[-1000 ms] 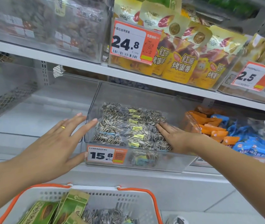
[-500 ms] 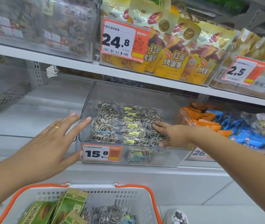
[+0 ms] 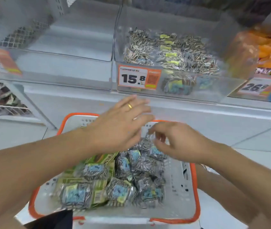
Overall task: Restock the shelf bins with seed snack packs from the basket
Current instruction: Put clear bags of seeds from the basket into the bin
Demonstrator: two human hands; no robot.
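Packs [image 3: 136, 164] of seeds lie heaped in the basket [image 3: 179, 189], right under my fingers. My right hand [image 3: 179, 142], loosely curled and holding nothing, hangs nearest; my left hand [image 3: 120, 124] hovers flat and empty. The packs are jumbled, with no common long axis. The bin [image 3: 197, 90] sits up ahead.

1. The left hand [image 3: 120, 128] has a thin gold ring [image 3: 129, 106] on one finger.
2. The right hand [image 3: 179, 142] has no ring showing.
3. Both arms are bare, with no sleeves showing.
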